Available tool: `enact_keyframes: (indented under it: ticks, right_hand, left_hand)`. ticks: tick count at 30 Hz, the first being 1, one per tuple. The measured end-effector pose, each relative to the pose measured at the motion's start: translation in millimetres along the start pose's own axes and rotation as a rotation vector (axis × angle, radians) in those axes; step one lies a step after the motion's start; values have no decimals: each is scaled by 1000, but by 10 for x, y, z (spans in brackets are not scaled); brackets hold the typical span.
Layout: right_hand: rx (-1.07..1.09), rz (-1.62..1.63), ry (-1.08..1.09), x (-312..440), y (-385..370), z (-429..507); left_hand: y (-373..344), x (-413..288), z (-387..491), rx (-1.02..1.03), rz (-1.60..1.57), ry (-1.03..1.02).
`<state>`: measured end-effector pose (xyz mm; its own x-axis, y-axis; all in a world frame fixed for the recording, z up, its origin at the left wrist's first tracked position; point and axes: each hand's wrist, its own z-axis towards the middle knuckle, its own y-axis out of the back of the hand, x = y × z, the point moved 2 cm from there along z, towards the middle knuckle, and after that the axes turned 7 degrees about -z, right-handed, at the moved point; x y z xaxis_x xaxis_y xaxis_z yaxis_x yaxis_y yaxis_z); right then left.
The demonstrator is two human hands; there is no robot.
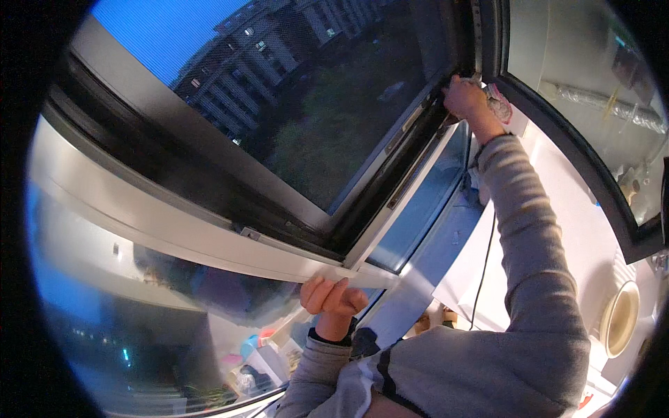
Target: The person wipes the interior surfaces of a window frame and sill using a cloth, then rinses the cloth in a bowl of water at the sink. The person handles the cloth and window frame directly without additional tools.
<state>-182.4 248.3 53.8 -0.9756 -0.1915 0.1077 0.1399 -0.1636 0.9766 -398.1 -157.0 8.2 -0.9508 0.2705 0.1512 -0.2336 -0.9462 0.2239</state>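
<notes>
My right hand [465, 99] is stretched up to a corner of the dark window frame [345, 230], its fingers bent into the channel beside the insect screen [334, 109]. A crumpled, clear, pink-edged item [499, 104], perhaps plastic, shows beside that wrist; whether the hand grips it is unclear. My left hand [334, 298] is loosely curled at the lower edge of the white window frame [292, 261], with nothing visible in it. Metal strips [407, 125] run along the channel.
An open, dark-framed window sash [569, 136] stands at the right. Below it are a black cable [483, 266] and a round cream-coloured basin or pot [620, 320]. Glass panes [423, 204] lie under the frame, and assorted items [256, 366] show at lower left.
</notes>
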Motion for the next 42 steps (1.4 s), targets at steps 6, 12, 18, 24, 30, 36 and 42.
enact_keyframes:
  ticks: [6, 12, 18, 24, 30, 36, 42]
  right_hand:
    - [-120, -5, 96, 0, -83, -182]
    - [17, 159, -105, -313, -357, 571]
    - [16, 449, -247, -396, -445, 743]
    - [-2, -174, 44, -109, -273, 318]
    - [-224, -34, 25, 80, -174, -81]
    - [-402, 135, -16, 1, -6, -243]
    - [-1050, 284, 218, -458, 525, -716]
  left_hand:
    - [66, 4, -5, 28, -67, 53]
    - [97, -35, -5, 66, -29, 49]
    - [116, -19, 7, 48, -79, 53]
    - [114, -34, -3, 116, -65, 37]
    - [75, -30, 13, 98, -42, 9]
    - [12, 6, 22, 40, -37, -61]
    - [51, 4, -9, 93, -20, -62]
